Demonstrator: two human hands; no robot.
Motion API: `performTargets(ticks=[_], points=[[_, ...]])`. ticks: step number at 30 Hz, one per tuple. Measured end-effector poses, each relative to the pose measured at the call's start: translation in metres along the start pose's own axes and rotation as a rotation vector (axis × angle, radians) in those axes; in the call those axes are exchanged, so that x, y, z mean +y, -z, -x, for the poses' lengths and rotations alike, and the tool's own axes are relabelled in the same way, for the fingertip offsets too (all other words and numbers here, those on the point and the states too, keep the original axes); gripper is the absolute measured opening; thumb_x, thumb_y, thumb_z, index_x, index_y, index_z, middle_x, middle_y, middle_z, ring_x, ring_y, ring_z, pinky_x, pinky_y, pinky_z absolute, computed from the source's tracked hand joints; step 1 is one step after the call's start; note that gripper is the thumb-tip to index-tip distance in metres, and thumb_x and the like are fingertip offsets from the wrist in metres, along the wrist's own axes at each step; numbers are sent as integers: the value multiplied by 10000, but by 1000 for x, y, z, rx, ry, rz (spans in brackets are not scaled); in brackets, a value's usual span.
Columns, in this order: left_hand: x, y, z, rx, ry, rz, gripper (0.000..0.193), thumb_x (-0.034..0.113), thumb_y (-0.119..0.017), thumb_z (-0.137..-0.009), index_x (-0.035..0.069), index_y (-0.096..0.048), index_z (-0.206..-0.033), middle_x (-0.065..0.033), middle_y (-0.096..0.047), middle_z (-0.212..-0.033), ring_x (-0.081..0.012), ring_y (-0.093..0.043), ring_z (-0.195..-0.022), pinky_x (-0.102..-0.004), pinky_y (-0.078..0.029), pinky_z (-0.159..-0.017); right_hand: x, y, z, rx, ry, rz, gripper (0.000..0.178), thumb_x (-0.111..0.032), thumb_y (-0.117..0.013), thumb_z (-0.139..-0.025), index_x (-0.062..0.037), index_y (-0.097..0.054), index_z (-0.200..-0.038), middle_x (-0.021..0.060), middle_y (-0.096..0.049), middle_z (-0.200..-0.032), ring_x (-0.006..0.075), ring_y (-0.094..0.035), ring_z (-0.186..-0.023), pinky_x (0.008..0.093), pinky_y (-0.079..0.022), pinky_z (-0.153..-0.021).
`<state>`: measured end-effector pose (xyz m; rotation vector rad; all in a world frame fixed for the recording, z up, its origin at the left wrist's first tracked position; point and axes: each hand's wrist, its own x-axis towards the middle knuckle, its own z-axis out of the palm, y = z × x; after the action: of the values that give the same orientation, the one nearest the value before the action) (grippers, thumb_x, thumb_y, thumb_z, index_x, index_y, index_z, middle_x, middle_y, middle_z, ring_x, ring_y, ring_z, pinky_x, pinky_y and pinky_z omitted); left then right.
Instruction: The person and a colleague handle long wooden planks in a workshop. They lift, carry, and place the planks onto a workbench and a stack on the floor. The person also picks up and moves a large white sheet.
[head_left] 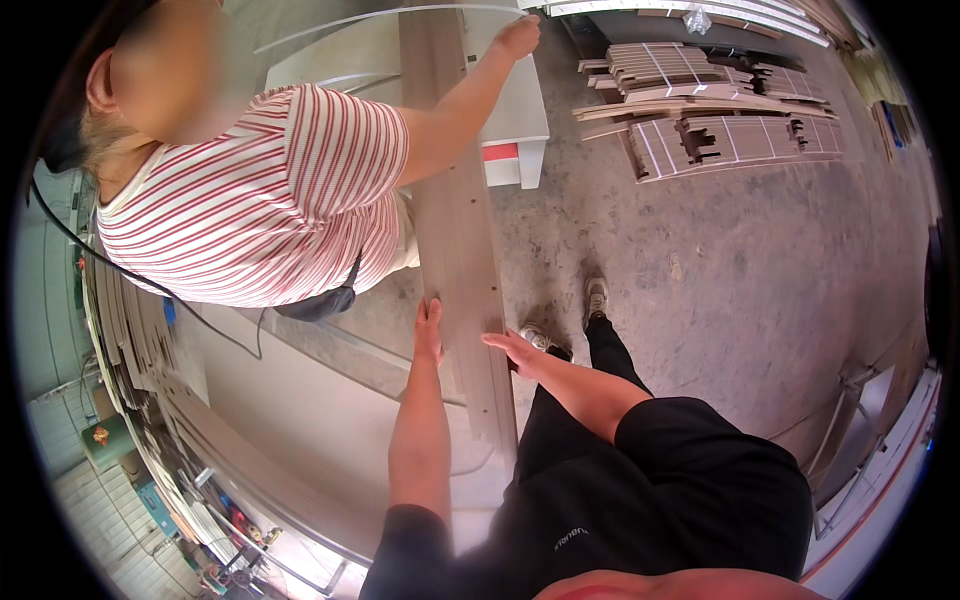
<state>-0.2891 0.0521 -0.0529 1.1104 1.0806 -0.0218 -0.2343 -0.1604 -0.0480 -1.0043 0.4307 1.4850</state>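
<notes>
A long brown wood-grain board (455, 235) with small holes along its right side stretches away from me. My left hand (428, 332) is closed on its left edge. At the right edge, my right hand (513, 351) grips the board with the thumb on top; its other fingers are mostly hidden below. Beyond my hands, a person in a striped shirt (320, 190) reaches an arm across the board. That person's hand (518, 38) is at the end of a thin white strip (395, 15), which arcs over the board's far end.
Strapped stacks of brown panels (735, 140) lie on the concrete floor at far right. A white table (515, 120) stands under the board's far part. To the left are a pale sheet surface (290, 410) and a black cable (150, 280). A white panel (860, 430) leans at right.
</notes>
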Motion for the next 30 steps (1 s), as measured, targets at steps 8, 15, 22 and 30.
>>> performTargets(ticks=[8,15,22,30], points=[[0,1,1,-30,-28,-28,709,466,-581,-1006,85,-320,-1544,-114,-461,-1507,-283,-486,-1346,-448,-432,-1094,-2,0,6,-78,33,-14,735,-420,-742,-860,-138,-412,-1453,66,-561,-1362,219,-551,-1244,419,-463,-1015],[-5,5,-3,-21,-22,-55,750,487,-564,-1007,92,-261,-1567,-118,-430,-1532,-292,-467,-1365,-452,-415,-1113,-3,-1,11,-104,32,-20,683,-416,-726,-866,-144,-445,-1426,55,-588,-1323,201,-590,-1186,404,-499,-954],[-2,0,1,28,38,-54,823,516,-565,-997,101,-199,-1605,-121,-363,-1592,-289,-386,-1438,-454,-355,-1152,1,1,8,-104,61,-15,691,-426,-731,-865,-155,-446,-1433,56,-594,-1327,201,-597,-1186,418,-493,-970],[-3,1,0,3,59,-88,895,526,-557,-996,71,-92,-1611,-148,-312,-1611,-311,-402,-1429,-453,-371,-1154,-4,2,15,-50,26,-40,703,-413,-768,-849,-138,-444,-1410,66,-596,-1320,211,-594,-1189,421,-493,-962]])
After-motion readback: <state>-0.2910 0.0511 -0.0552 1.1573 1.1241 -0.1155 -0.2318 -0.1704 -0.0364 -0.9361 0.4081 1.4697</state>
